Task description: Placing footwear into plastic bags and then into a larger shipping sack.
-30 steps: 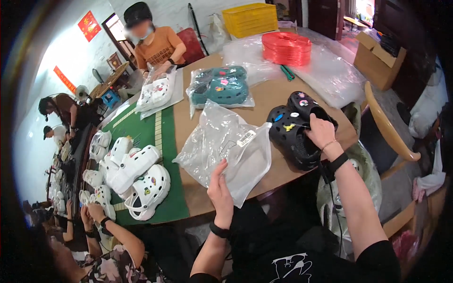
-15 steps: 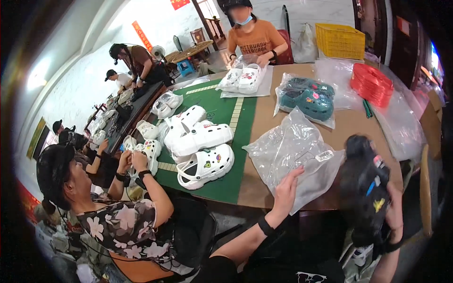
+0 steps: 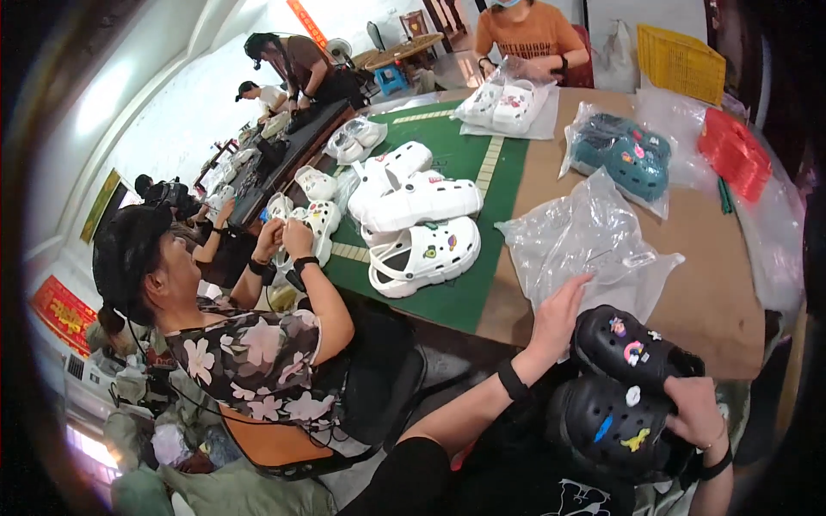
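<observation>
My right hand (image 3: 695, 411) is closed on a pair of black clogs, gripping them at the heel side. The upper black clog (image 3: 624, 354) carries small colourful charms. Below it, the lower black clog (image 3: 602, 423) has blue, yellow and white charms. My left hand (image 3: 557, 316) is stretched out, fingers straight, at the near edge of a clear plastic bag (image 3: 594, 236) lying on the table. It holds nothing that I can see; whether its fingertips touch the bag is hard to tell.
White clogs (image 3: 426, 254) are stacked on the green mat (image 3: 456, 310). Bagged teal clogs (image 3: 632, 159) and a red twine roll (image 3: 731, 155) lie farther back. A co-worker (image 3: 249, 344) sits at my left handling a white clog; another (image 3: 529, 43) sits opposite with bagged white clogs (image 3: 508, 103).
The black clogs have come in from the right, toward my body, and now show their charmed tops. My left hand stays by the bag. The whole view has shifted with my head.
</observation>
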`<move>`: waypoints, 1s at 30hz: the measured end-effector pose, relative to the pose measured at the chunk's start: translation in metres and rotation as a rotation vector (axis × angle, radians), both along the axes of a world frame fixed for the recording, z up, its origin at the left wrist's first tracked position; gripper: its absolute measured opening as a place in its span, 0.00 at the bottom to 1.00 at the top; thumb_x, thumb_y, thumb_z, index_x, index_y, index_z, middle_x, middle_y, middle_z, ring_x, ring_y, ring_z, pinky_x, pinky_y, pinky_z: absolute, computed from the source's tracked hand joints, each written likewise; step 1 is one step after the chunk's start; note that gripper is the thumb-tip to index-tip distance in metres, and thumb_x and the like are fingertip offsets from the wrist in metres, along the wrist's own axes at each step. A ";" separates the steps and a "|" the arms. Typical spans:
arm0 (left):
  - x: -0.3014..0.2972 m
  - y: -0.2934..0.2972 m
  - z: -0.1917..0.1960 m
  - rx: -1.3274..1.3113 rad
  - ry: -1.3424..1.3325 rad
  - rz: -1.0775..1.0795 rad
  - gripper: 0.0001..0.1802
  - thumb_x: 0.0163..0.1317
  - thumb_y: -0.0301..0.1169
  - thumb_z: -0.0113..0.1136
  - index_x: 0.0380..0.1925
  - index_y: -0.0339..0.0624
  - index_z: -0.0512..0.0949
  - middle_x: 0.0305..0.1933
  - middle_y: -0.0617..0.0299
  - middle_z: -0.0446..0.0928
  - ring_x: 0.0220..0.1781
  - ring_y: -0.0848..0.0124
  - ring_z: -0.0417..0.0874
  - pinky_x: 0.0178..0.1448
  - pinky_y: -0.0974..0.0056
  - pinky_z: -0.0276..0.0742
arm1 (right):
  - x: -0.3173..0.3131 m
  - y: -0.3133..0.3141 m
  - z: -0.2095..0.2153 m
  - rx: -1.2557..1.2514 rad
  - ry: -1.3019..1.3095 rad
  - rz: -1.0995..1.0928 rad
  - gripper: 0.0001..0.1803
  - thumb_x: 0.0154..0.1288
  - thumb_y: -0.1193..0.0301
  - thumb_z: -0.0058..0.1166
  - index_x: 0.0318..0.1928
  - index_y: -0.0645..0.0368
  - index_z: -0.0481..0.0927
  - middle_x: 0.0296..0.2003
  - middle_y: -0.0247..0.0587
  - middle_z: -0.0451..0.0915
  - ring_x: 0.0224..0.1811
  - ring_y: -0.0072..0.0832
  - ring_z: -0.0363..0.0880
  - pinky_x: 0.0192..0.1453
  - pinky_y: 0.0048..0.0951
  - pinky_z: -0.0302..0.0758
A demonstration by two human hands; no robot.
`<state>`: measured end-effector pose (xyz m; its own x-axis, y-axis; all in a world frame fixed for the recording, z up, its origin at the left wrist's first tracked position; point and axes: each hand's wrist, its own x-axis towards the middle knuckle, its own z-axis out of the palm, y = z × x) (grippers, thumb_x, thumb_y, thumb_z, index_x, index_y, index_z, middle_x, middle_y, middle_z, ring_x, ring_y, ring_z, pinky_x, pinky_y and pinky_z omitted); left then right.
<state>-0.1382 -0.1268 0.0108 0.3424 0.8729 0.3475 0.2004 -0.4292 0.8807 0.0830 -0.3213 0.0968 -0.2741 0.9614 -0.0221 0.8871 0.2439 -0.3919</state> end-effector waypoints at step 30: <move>0.014 -0.054 0.041 0.727 0.508 -0.352 0.28 0.60 0.27 0.51 0.63 0.32 0.67 0.67 0.51 0.68 0.71 0.60 0.66 0.74 0.48 0.56 | -0.058 0.034 -0.040 0.296 -0.003 -0.438 0.19 0.44 0.78 0.61 0.38 0.63 0.70 0.29 0.51 0.76 0.33 0.48 0.78 0.33 0.44 0.73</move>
<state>-0.1245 -0.1808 0.0514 0.8033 0.3203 0.5020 0.2408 -0.9458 0.2180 0.0253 -0.2876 0.0570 0.1549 0.9510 0.2675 0.9316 -0.0505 -0.3599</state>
